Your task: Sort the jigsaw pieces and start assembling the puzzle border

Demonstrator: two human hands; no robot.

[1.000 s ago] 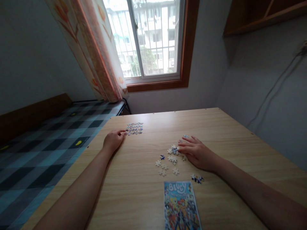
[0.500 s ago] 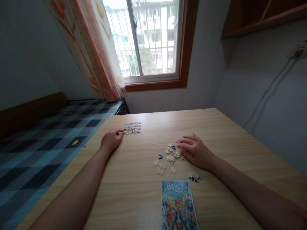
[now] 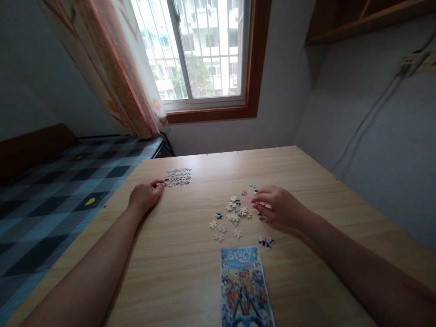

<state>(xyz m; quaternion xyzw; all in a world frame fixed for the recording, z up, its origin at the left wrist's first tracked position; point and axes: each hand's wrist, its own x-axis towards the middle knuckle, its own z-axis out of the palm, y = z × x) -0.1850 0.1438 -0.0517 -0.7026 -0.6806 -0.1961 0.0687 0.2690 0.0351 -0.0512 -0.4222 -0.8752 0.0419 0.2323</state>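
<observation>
My left hand [image 3: 146,195] rests on the far left of the table, thumb and index finger closed at the left edge of the assembled puzzle rows [image 3: 180,177]. Its fingertips are on a small puzzle piece [image 3: 165,184], mostly covered by them. Over the right side of the loose pile of jigsaw pieces [image 3: 233,217] hovers my right hand [image 3: 279,204], fingers slightly bent and apart. Pieces show beneath and beside its fingers; none is visibly gripped. Most loose pieces lie pale side up, a few show dark blue print.
A colourful picture sheet [image 3: 244,286] marked "Bluey" lies at the near edge of the wooden table [image 3: 177,254]. Between it and my right hand is a small blue-and-white cluster of pieces [image 3: 266,241]. A bed [image 3: 81,181] with checked cover adjoins on the left.
My right hand has shifted from the pile's edge, uncovering pieces near its fingertips and covering others. My left hand stays at the puzzle rows. The whole view has turned slightly.
</observation>
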